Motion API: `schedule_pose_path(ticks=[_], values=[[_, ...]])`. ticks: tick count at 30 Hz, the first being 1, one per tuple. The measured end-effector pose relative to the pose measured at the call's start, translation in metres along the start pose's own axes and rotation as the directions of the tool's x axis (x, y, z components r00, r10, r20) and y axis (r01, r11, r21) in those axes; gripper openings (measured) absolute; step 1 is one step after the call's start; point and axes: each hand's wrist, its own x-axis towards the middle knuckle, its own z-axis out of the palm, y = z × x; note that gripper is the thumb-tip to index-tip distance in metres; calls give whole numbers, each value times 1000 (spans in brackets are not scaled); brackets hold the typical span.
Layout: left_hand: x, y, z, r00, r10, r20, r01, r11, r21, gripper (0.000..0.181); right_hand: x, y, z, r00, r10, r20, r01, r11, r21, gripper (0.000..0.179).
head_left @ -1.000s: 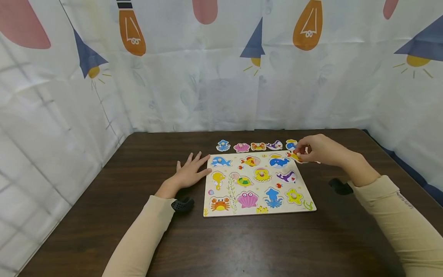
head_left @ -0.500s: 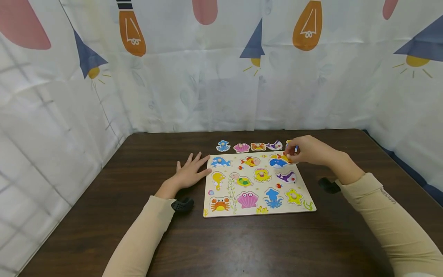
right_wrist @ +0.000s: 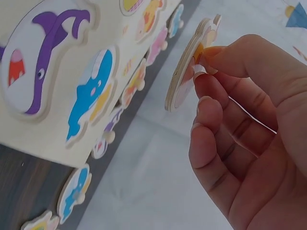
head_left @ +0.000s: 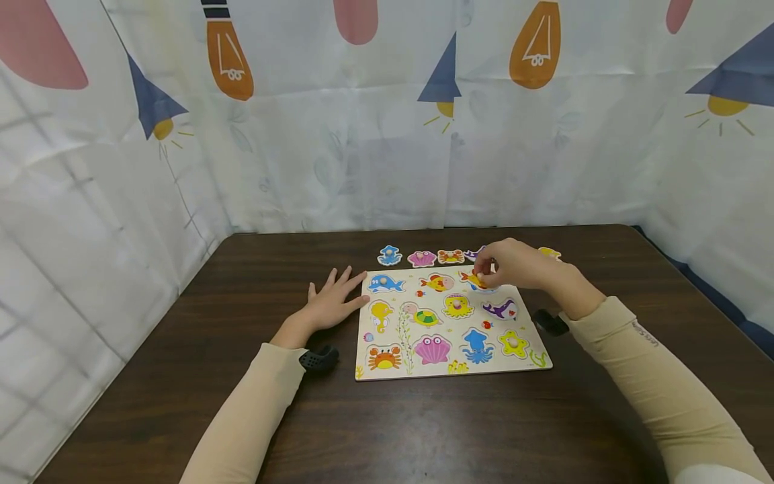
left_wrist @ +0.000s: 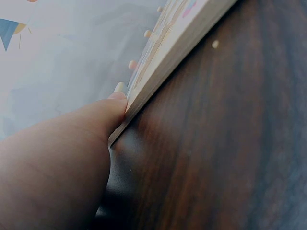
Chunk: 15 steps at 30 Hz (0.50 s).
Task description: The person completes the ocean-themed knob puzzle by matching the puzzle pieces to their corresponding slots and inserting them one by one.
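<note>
a person's right hand (head_left: 514, 262) pinches a red-and-yellow fish piece (head_left: 471, 277) between thumb and fingers, raised above a puzzle board (head_left: 456, 339) near its 12 o'clock edge, just to the 3 o'clock side of a fish-shaped outline (head_left: 437, 282). the left hand (head_left: 326, 306) rests on the dark table (head_left: 338, 430) by the board's 10 o'clock corner, fingers straight and spread, thumb touching the edge. beyond the 12 o'clock edge, 3 loose pieces show whole: a squid piece (head_left: 390, 255), a shell piece (head_left: 422, 259) and a crab piece (head_left: 451, 257). the right hand covers part of a purple whale piece (head_left: 474, 255). a blue whale piece (right_wrist: 75, 192), hidden behind that hand in the head view, appears in the right wrist view, near another piece (right_wrist: 40, 222) cut off at 7 o'clock. there the fish piece is nearly edge-on, its picture hard to read. the left wrist view shows only the left hand's thumb and side; the foreshortened board's drawings cannot be made out.
</note>
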Motion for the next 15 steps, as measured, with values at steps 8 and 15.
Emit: schedule_pose_path(ticks=[8, 15], values=[[0, 1, -1, 1000, 3, -2, -3, 1000, -1, 72, 17, -6, 7, 999, 12, 34, -11, 1000, -29, 3], [0, -1, 1, 1000, 5, -3, -5, 1000, 2, 73, 35, -8, 14, 998, 20, 60, -17, 999, -41, 3]])
